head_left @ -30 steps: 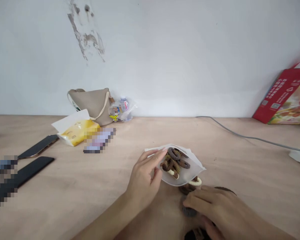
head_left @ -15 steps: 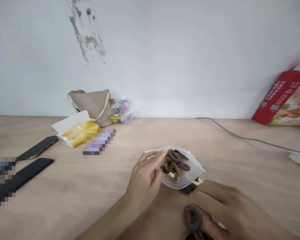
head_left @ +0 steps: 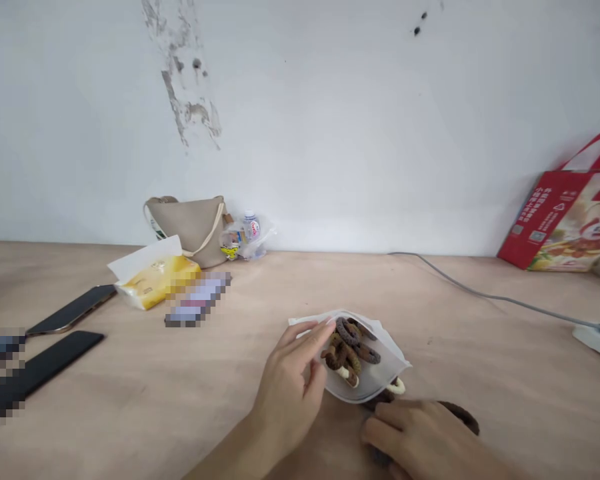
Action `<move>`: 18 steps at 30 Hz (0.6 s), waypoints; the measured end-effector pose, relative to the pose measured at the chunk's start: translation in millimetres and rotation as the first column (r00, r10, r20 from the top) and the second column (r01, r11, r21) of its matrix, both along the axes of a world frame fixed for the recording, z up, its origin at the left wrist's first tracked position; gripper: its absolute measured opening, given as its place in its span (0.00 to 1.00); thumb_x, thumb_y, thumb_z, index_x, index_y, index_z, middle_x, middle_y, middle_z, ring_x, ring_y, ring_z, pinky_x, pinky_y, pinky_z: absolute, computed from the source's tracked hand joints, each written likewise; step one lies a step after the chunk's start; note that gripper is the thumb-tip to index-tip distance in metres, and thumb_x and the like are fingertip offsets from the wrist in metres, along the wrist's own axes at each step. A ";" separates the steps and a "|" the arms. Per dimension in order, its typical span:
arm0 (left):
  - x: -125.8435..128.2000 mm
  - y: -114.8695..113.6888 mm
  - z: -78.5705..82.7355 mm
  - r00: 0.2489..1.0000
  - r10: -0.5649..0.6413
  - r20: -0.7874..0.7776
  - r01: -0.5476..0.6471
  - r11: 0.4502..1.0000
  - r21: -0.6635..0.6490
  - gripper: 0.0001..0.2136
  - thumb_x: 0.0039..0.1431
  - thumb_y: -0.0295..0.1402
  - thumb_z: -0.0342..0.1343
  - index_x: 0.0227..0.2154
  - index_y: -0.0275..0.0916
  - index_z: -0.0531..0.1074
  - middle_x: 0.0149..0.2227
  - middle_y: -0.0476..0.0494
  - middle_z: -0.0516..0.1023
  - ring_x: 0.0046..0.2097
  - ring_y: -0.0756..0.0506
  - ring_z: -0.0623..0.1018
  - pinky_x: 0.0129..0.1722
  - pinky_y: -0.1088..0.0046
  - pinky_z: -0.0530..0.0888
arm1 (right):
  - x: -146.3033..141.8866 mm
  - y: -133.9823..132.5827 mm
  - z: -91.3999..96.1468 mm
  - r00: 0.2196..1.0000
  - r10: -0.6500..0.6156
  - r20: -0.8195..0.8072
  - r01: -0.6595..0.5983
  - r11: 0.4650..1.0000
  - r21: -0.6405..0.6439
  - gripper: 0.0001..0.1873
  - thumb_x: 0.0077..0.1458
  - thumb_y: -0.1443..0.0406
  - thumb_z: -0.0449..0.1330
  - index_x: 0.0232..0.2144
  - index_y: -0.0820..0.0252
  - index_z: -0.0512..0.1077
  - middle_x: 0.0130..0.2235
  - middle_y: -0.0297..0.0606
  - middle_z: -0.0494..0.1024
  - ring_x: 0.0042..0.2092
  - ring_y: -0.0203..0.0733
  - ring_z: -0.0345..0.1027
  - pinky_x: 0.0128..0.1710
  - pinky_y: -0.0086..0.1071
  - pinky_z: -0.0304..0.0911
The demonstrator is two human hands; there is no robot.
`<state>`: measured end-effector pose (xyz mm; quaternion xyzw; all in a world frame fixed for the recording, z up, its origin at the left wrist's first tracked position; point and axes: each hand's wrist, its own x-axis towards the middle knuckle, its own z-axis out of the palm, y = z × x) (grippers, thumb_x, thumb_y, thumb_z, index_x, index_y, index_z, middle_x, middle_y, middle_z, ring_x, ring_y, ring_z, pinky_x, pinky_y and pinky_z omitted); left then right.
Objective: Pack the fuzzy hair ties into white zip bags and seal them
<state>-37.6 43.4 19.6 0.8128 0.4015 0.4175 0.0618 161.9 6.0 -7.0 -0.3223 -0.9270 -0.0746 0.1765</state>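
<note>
1. Table [head_left: 180,400] – pale wood; the work sits at our near edge, right of centre.
2. Pouch [head_left: 384,373] – frosted, gaping towards us, between our hands but nearer the left, which touches it. Its visible spread slopes from upper left to lower right; we cannot make out its true long axis under the fingers.
3. Right hand [head_left: 415,430] – low, fingers curled down close together. From here the pouch lies ahead and to the left, its lower right corner just beyond the knuckles. This is the relation we mark: a short diagonal, with the mouth on the far side of the near lip. We cannot tell whether the fingers grip anything.
4. Left hand [head_left: 291,380] – holding the pouch by its left side, fingers laid along the edge, thumb set narrowly apart below them.
5. Loops [head_left: 347,331] – grey, brown and cream, heaped in the mouth by our left fingertips.
6. Brown loop [head_left: 464,417] – outside, showing past the right hand's far side; its visible arc slopes down to the right. The right hand is clearly nearer.
7. Grey loop [head_left: 380,457] – under the right fingertips, mostly hidden and blurred.
8. Cream loop [head_left: 399,386] – peeping out beside the pouch's lower right edge, between it and the right hand.
</note>
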 end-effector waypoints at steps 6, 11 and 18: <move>-0.2 0.9 -0.9 1.000 -0.027 0.005 0.027 1.000 -0.003 0.27 0.50 0.17 0.43 0.52 0.41 0.69 0.46 0.48 0.78 0.50 0.45 0.73 0.47 0.66 0.75 | 0.5 -1.2 26.8 0.994 -0.060 -0.092 0.039 0.978 -0.207 0.15 0.44 0.78 0.53 0.30 0.53 0.67 0.29 0.25 0.74 0.27 0.32 0.68 0.24 0.25 0.55; 0.1 0.1 -1.9 0.999 -0.036 0.004 0.036 0.999 0.009 0.27 0.49 0.17 0.43 0.52 0.40 0.69 0.46 0.48 0.79 0.50 0.46 0.73 0.48 0.67 0.75 | -29.3 20.7 29.5 0.966 -0.259 -0.028 0.252 0.957 -0.145 0.20 0.44 0.81 0.52 0.36 0.58 0.72 0.34 0.34 0.78 0.33 0.40 0.72 0.28 0.29 0.62; 0.8 -1.4 -3.5 0.999 -0.029 -0.035 0.031 0.997 0.073 0.27 0.49 0.17 0.42 0.51 0.37 0.70 0.46 0.46 0.79 0.50 0.46 0.73 0.47 0.68 0.76 | -42.5 37.6 19.7 0.975 -0.223 0.000 0.221 0.968 -0.118 0.26 0.47 0.79 0.56 0.50 0.67 0.67 0.50 0.47 0.73 0.46 0.48 0.69 0.44 0.37 0.65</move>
